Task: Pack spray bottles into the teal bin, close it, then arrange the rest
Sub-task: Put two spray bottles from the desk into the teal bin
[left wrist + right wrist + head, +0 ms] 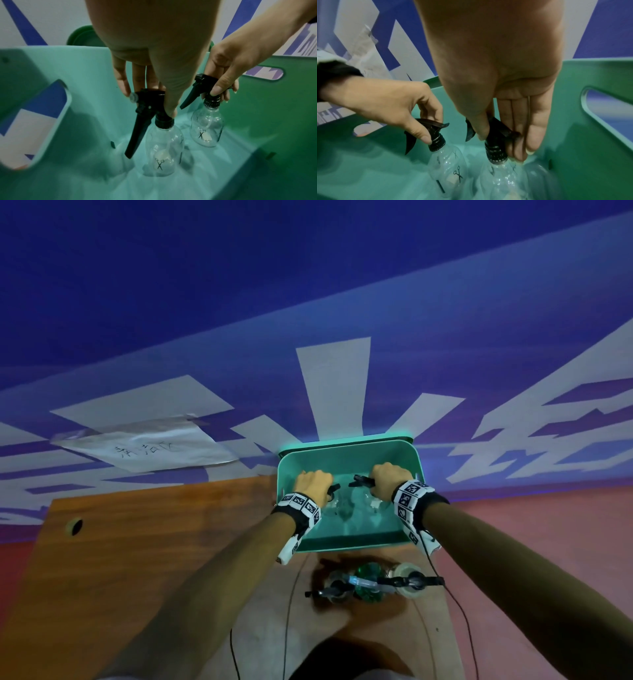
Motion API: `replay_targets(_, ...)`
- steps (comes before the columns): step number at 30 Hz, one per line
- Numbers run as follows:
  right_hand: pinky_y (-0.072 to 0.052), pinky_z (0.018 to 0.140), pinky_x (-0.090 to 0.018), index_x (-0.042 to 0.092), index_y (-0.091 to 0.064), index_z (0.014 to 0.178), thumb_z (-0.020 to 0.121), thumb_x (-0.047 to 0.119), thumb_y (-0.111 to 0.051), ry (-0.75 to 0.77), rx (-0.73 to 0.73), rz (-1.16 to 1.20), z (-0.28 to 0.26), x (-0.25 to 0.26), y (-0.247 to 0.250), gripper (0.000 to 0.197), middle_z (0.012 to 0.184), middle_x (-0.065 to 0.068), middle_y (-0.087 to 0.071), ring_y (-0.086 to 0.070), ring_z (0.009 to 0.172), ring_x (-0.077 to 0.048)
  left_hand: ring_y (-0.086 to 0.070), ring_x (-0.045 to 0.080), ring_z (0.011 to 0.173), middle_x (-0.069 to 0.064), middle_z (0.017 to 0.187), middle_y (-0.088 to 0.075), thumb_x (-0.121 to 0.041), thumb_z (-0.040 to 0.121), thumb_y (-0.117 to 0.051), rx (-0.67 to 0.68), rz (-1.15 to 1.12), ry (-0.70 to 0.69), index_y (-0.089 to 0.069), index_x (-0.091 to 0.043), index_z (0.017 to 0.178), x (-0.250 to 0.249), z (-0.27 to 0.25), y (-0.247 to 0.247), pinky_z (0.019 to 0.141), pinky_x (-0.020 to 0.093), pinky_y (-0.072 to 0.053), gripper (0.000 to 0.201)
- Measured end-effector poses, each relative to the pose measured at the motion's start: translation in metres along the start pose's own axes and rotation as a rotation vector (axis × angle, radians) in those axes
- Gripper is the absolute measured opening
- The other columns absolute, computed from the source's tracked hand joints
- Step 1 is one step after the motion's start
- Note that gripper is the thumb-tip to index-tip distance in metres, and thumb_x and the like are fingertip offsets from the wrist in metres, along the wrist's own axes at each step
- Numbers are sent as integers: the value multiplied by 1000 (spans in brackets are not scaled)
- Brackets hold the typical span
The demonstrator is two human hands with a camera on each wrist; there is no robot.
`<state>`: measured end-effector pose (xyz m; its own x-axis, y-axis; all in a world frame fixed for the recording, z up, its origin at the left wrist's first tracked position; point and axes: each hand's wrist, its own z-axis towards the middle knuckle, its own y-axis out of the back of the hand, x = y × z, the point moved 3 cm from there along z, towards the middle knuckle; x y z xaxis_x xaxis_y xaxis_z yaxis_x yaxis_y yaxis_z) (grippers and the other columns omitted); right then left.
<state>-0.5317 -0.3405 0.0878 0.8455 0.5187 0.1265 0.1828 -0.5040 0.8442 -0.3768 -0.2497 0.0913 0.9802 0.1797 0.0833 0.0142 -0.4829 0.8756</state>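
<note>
The open teal bin [346, 546] stands at the table's far edge, and both hands are down inside it. My left hand [313, 481] [149, 102] pinches the black trigger head of a clear spray bottle [163, 148]. My right hand [390, 477] [501, 146] grips the neck of a second clear bottle [498, 175]. Both bottles hang upright, side by side, close to the bin's floor; I cannot tell whether they touch it. Three more spray bottles stand in a row in front of the bin: a clear one [334, 587], a green one [368, 577] and another clear one [407, 575].
The teal lid [346, 438] stands behind the bin against the blue and white wall. The wooden table [154, 542] stretches left, with a cable hole [73, 525]. A paper sheet [147, 446] is taped to the wall. Thin cables run down from my wrists.
</note>
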Motion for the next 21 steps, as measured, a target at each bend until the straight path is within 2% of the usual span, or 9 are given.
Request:
replay_targets(5,-52,70,-33,15,-68,106,91,30,-60,-16,-34,-1,4,5,-6,22,88,-4,-63,-60,75,-28,-69,30,96,7,98,-72,-32,92,-71,-3,-11,-2,-67,-16,104,3,2,0,92,38,-47,20)
replay_targets(9,-50,68,-32,15,-67,106,89,25,-60,-44,-6,-18,5,4,-7,21,86,-3,-63,-62,75,-27,-68,30,96,7,99,-72,-32,91,-72,-7,-8,5,-66,-16,105,4,0,-1,90,39,-47,22)
replay_targets(15,-49,68,-33,15,-65,108,90,26,-61,-32,9,-49,-1,4,-7,22,89,-3,-63,-61,76,-27,-68,30,96,6,99,-71,-30,90,-73,5,2,9,-65,-17,107,2,-7,0,87,37,-47,23)
replay_targets(18,-50,68,-33,15,-66,109,88,25,-62,-25,12,-49,-5,4,-4,24,88,-3,-63,-62,76,-27,-68,29,99,6,101,-71,-30,90,-73,8,-4,17,-64,-17,111,2,-10,3,94,39,-45,27)
replay_targets(21,-52,70,-32,15,-65,109,86,31,-66,-21,11,-47,-10,4,7,29,92,-3,-64,-63,79,-26,-67,29,103,5,105,-71,-44,88,-73,-48,-31,21,-59,-17,124,3,-12,9,102,43,-41,46)
